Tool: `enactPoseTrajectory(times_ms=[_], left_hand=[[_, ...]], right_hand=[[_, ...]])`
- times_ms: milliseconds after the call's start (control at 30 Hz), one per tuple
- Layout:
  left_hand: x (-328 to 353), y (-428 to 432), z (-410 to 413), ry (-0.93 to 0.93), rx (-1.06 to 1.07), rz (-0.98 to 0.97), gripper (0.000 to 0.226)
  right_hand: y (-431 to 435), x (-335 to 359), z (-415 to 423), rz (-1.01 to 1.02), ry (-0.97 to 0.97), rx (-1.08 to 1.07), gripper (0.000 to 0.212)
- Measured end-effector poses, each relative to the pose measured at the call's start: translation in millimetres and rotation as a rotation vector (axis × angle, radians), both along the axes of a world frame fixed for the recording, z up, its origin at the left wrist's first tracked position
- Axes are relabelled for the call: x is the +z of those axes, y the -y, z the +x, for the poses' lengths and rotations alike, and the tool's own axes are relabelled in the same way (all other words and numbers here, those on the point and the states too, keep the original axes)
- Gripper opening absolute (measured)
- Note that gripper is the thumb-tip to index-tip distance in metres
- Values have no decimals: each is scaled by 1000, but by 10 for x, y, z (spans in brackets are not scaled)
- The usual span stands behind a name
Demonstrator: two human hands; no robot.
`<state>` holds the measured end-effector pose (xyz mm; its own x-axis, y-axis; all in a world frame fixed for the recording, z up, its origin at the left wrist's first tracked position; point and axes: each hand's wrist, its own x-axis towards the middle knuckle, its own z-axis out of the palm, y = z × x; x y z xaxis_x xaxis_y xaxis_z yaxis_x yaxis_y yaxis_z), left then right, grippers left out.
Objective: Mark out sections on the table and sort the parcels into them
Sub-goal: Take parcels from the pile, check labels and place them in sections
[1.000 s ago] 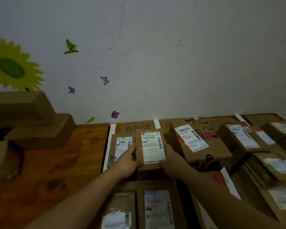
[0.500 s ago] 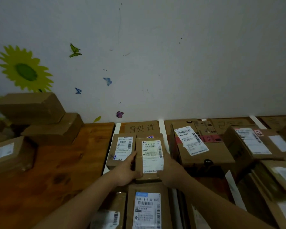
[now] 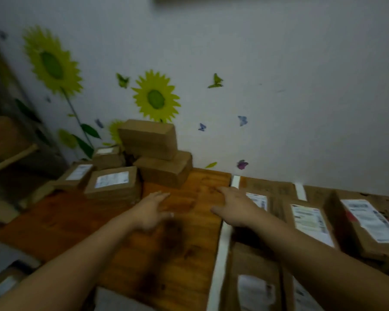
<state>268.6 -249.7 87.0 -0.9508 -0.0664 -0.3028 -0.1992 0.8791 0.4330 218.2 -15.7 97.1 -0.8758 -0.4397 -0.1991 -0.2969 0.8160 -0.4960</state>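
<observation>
Over the wooden table (image 3: 76, 223), left hand (image 3: 149, 213) and right hand (image 3: 235, 209) now reach empty, fingers (image 3: 163, 195) straight.

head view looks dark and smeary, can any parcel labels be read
Head view: dim and flat, no glare. Head view: motion blur smears the left hand and right hand, both open over the table. Head view: labels on the parcels beside the white tape strip are pale smudges, unreadable. Head view: wide-angle bending tilts the wall; the sunflower sticker is comparatively clear.

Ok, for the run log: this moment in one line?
left hand open, empty | right hand open, empty | both above table | parcels right of tape strip
</observation>
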Motion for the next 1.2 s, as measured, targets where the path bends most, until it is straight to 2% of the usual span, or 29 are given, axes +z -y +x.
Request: enactPoseTrajectory(times_ms=[200, 400, 600, 833, 967, 1067, 1133, 1200], left_hand=[[47, 1690, 653, 12, 238, 9, 72], [102, 2717, 842, -19, 412, 156, 69], [-78, 3112, 394, -15, 503, 278, 68], [-436, 3507, -492, 105, 585, 344, 73], [-700, 3678, -937, 137, 649, 478, 75], [-904, 3737, -1123, 162, 652, 590, 64], [-997, 3751, -1142, 197, 623, 604, 52], [-1063, 3789, -1112, 216, 605, 613, 48]], right_hand=[[1608, -58, 246, 2, 114, 56, 70], [2556, -143, 229, -25, 183, -20, 70], [3094, -292, -226, -64, 222, -61, 69], [3664, -745, -1062, -199, 371, -167, 53], [3930, -1033, -1392, -288, 416, -215, 41], [4040, -1170, -1448, -365, 501, -204, 47], [4054, -1218, -1444, -363, 493, -235, 55], [4025, -1267, -1440, -338, 455, -260, 48]])
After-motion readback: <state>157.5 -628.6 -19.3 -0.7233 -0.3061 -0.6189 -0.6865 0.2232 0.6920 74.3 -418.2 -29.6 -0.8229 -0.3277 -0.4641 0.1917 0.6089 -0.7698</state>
